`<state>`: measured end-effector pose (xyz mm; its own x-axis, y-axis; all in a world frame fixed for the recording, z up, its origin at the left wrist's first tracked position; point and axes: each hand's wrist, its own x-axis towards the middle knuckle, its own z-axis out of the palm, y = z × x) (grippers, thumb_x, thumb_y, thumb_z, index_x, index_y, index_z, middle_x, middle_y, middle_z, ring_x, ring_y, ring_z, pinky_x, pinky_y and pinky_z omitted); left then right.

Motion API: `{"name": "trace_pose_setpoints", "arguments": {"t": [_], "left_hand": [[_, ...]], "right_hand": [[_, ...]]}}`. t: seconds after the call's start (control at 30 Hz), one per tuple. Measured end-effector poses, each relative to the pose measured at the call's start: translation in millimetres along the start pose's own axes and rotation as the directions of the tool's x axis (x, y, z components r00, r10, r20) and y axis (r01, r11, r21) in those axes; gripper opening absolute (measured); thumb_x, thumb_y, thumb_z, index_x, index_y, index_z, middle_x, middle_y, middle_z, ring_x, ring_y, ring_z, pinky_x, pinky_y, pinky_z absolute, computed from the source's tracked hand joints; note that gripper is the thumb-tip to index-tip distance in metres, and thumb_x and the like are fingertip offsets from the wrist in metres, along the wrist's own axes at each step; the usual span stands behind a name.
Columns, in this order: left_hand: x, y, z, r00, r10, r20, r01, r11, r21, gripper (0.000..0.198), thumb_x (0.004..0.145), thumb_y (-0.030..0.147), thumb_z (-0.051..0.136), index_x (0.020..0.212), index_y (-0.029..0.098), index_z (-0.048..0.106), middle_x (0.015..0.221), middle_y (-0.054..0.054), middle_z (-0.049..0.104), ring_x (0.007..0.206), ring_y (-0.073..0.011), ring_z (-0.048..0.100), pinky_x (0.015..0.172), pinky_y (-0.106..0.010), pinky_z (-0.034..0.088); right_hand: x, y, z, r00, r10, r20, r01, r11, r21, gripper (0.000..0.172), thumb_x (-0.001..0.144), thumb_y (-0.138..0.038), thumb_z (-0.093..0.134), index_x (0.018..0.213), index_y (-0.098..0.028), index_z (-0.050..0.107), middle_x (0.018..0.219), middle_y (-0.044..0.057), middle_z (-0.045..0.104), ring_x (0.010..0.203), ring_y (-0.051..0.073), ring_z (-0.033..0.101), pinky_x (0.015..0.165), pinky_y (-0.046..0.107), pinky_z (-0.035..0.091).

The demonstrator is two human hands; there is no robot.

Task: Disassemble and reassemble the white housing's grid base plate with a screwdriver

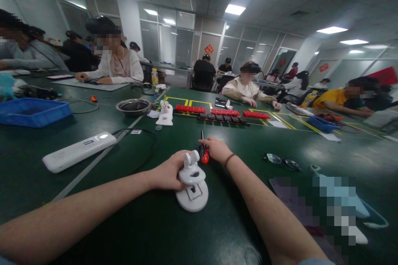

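Note:
My left hand (169, 172) is closed around a small white plastic stand (192, 186) with an oval base, which rests on the green table (217, 232) close in front of me. My right hand (217, 149) lies just beyond it, fingers wrapped round a screwdriver (203, 152) with a red and black handle. The screwdriver's dark shaft points away from me, its tip off the white stand. A second white stand (166, 114) sits farther back, near the table's middle.
A white power strip (79, 152) with a black cable lies to the left, a blue tray (32, 112) and a metal bowl (133, 106) beyond it. Red and black trays (222, 115) line the middle. Eyeglasses (282, 161) lie right. Several people sit around the table.

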<state>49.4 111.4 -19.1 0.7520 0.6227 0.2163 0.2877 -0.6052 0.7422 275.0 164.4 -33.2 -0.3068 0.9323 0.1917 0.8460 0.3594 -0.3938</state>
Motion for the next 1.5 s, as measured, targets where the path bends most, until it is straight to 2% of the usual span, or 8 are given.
{"name": "trace_pose_setpoints", "arguments": {"t": [0.23,0.37,0.47,0.7,0.83,0.9,1.2,1.5], "left_hand": [[-10.8,-12.7,0.0,0.987,-0.156,-0.047,0.16,0.981,0.11,0.07,0.055,0.029,0.069,0.119,0.021,0.043,0.121,-0.008,0.043,0.11,-0.0254,0.04,0.095,-0.04,0.03],[-12.1,-18.9,3.3,0.992,-0.125,-0.027,0.127,0.984,0.122,0.053,0.06,0.03,0.065,0.11,0.022,0.05,0.111,-0.006,0.05,0.1,-0.0253,0.047,0.087,-0.04,0.036],[-10.4,-19.5,3.9,0.996,-0.089,-0.019,0.09,0.986,0.137,0.046,0.061,0.029,0.063,0.105,0.021,0.052,0.108,-0.006,0.051,0.098,-0.0262,0.046,0.085,-0.04,0.036],[-10.1,-22.9,2.6,0.991,-0.122,0.045,0.11,0.973,0.205,0.054,0.062,0.031,0.062,0.113,0.023,0.049,0.115,-0.007,0.048,0.106,-0.0301,0.042,0.089,-0.044,0.031],[-12.9,-27.7,4.0,0.99,-0.138,0.012,0.129,0.951,0.282,0.079,0.062,0.038,0.062,0.131,0.024,0.027,0.137,-0.009,0.026,0.124,-0.0308,0.022,0.099,-0.045,0.019],[-13.4,-26.8,4.3,0.991,-0.133,-0.007,0.129,0.943,0.306,0.08,0.063,0.043,0.061,0.132,0.022,0.026,0.135,-0.009,0.031,0.121,-0.0285,0.027,0.099,-0.043,0.02],[-12.3,-9.4,0.2,0.982,-0.165,-0.089,0.179,0.968,0.178,0.074,0.052,0.024,0.068,0.12,0.018,0.04,0.122,-0.01,0.044,0.112,-0.0269,0.038,0.097,-0.042,0.027],[-3.6,14.3,-45.3,0.95,-0.22,-0.22,0.198,0.973,-0.118,0.086,0.057,0.032,0.069,0.128,0.019,0.024,0.116,-0.01,0.046,0.103,-0.0245,0.048,0.09,-0.038,0.036]], "right_hand": [[-3.6,-67.7,-26.1,0.997,-0.038,-0.063,0.06,0.921,0.385,0.034,0.088,-0.035,0.028,0.106,-0.015,0.049,0.078,0.004,0.053,0.069,0.013,0.051,0.062,0.024,0.042],[-14.2,-111.9,-14.6,0.977,-0.189,0.094,0.017,0.512,0.859,0.05,0.083,-0.053,0.03,0.073,-0.013,0.059,0.064,0.003,0.056,0.056,0.011,0.052,0.051,0.021,0.04],[-18.2,-124.7,-2.9,0.995,-0.087,0.044,-0.001,0.438,0.899,0.047,0.075,-0.048,0.049,0.042,-0.015,0.047,0.039,-0.001,0.044,0.037,0.007,0.039,0.04,0.019,0.031],[-13.5,-121.1,-20.0,0.981,-0.181,-0.064,0.139,0.439,0.888,0.045,0.074,-0.042,0.049,0.038,-0.017,0.037,0.035,-0.002,0.04,0.034,0.008,0.039,0.041,0.02,0.033],[-6.1,-97.7,-50.0,0.953,0.204,-0.226,-0.058,0.85,0.523,0.041,0.082,-0.043,0.036,0.053,-0.017,0.047,0.051,0.0,0.051,0.047,0.011,0.049,0.051,0.022,0.04],[-2.9,-74.6,-54.3,0.899,0.35,-0.262,-0.238,0.895,0.378,0.03,0.08,-0.038,0.044,0.06,-0.016,0.05,0.063,0.003,0.057,0.063,0.016,0.055,0.061,0.025,0.041],[-2.1,-8.8,-10.7,0.715,0.673,-0.19,-0.567,0.716,0.406,0.018,0.068,-0.015,0.06,0.083,-0.009,0.053,0.098,0.014,0.054,0.103,0.029,0.045,0.089,0.048,0.028],[0.2,-69.0,-36.8,0.876,0.438,0.202,-0.356,0.305,0.883,0.033,0.087,-0.042,0.027,0.091,-0.016,0.046,0.08,0.007,0.058,0.073,0.017,0.058,0.066,0.033,0.047]]}}
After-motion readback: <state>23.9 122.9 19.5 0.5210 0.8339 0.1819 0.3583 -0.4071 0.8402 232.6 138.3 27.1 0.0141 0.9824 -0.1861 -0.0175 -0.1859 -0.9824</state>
